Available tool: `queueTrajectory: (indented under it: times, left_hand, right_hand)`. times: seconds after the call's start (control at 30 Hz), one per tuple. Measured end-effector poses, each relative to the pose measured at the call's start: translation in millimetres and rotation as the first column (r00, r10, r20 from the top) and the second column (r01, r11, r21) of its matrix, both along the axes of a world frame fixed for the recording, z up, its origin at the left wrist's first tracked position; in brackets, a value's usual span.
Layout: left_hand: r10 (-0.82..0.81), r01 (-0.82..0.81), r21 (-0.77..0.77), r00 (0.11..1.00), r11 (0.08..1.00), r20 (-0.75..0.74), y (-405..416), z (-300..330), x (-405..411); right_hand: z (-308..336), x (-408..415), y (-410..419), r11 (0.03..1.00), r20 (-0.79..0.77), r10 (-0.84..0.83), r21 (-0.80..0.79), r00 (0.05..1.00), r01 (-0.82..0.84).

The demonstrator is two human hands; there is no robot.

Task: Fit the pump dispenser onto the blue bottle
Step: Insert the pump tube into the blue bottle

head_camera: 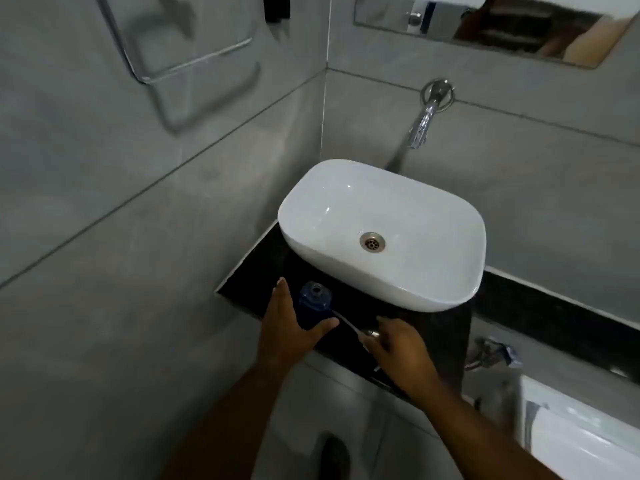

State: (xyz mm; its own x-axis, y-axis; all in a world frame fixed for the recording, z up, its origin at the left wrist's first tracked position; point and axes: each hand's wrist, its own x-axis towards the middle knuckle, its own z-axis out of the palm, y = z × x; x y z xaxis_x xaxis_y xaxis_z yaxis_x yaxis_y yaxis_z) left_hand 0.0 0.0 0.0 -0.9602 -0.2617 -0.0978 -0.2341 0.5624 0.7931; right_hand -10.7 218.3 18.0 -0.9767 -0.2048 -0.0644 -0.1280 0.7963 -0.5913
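A blue bottle [313, 304] stands upright on the black counter [249, 289], its neck open with no cap on it. My left hand [289, 323] wraps around its left side and front, thumb across the lower body. The pump dispenser [360, 332] lies on the counter to the right of the bottle, its thin pale tube pointing toward the bottle and its shiny metal head under my fingers. My right hand [398, 344] is closed over that head; most of the head is hidden.
A white basin [429, 289] sits on the counter just behind and to the right of the bottle, with a chrome wall tap [424, 123] above it. Grey tiled walls close in on the left. A white tub edge [571, 434] lies at the lower right.
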Motion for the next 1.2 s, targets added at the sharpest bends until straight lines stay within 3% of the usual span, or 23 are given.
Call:
queueTrajectory:
  times: [0.13, 0.33, 0.63, 0.83, 1.03, 1.1, 1.2]
  left_hand:
    - [0.052, -0.052, 0.089, 0.999, 0.995, 0.001, 8, -9, -23]
    - [0.114, -0.113, 0.182, 0.994, 0.977, 0.007, 19, -28, -42]
    - [0.168, -0.169, 0.14, 0.986, 0.976, 0.019, 18, -48, -40]
    - [0.148, -0.143, 0.161, 0.989, 0.976, -0.019, 15, -49, -40]
    - [0.077, -0.075, 0.192, 0.997, 0.978, -0.005, 8, -46, -42]
    - [0.066, -0.063, 0.165, 0.998, 0.984, -0.012, 8, -45, -45]
    - [0.02, -0.029, -0.101, 0.996, 0.994, -0.09, 5, -51, -49]
  right_hand:
    - [-21, -11, 10, 0.984, 0.15, -0.031, 0.176, 0.988, 0.004]
    - [-52, -17, 19, 0.974, 0.174, -0.001, 0.225, 0.985, -0.039]
    - [-48, -15, 10, 0.991, 0.083, -0.018, 0.136, 0.996, 0.006]
    - [-8, 1, 6, 0.974, 0.091, -0.185, -0.112, 0.978, 0.195]
    - [50, -15, -7, 0.974, -0.077, -0.158, -0.176, 0.984, 0.143]
    - [66, -24, -14, 0.993, -0.131, -0.066, -0.103, 0.989, 0.053]
    - [88, -33, -24, 0.997, -0.154, 0.076, 0.029, 0.985, -0.073]
